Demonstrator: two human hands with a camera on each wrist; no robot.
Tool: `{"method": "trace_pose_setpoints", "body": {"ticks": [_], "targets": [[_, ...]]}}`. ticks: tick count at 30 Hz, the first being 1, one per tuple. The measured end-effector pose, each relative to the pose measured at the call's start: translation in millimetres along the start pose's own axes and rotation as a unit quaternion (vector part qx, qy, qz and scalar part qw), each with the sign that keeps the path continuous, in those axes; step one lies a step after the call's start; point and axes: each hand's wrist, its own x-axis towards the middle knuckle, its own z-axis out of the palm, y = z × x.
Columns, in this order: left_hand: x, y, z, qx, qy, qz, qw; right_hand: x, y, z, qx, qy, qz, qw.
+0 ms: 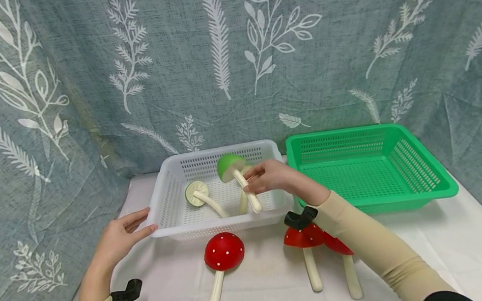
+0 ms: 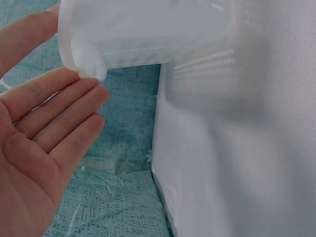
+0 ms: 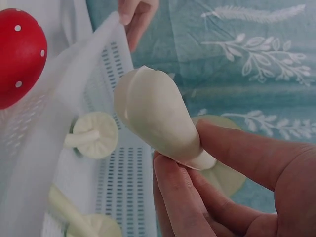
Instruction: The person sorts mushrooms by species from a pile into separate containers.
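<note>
My right hand (image 1: 269, 176) pinches the pale stem of a green-capped toy mushroom (image 1: 231, 166) above the white basket (image 1: 228, 222). In the right wrist view, thumb and fingers grip that stem (image 3: 153, 108), its end toward the camera. Two more green-capped mushrooms lie in the white basket: one on its side (image 1: 196, 193), the other partly hidden behind the held one. My left hand (image 1: 116, 238) touches the basket's left rim with fingers straight. Its palm (image 2: 29, 163) shows in the left wrist view, fingertips at the basket's corner.
A green basket (image 1: 377, 200) stands right of the white one on a white-covered table. In front lie several red mushrooms with white dots: one at left (image 1: 224, 251) and two at right, partly covered by my right forearm (image 1: 375, 250). A patterned cloth (image 1: 192, 65) hangs behind.
</note>
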Motion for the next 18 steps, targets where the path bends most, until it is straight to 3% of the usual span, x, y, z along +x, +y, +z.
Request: {"method": "trace_pose_setpoints", "body": {"ticks": [14,18], "targets": [[-0.2,-0.9,0.2,-0.003,-0.002,-0.005,1.0000,27.5,-9.5,5.7,-0.013,-0.001,0.022,1.000],[-0.1,-0.7,0.5,-0.005,-0.002,-0.006,1.0000,35.7,-4.7,6.4,0.005,-0.006,0.018,1.000]]}}
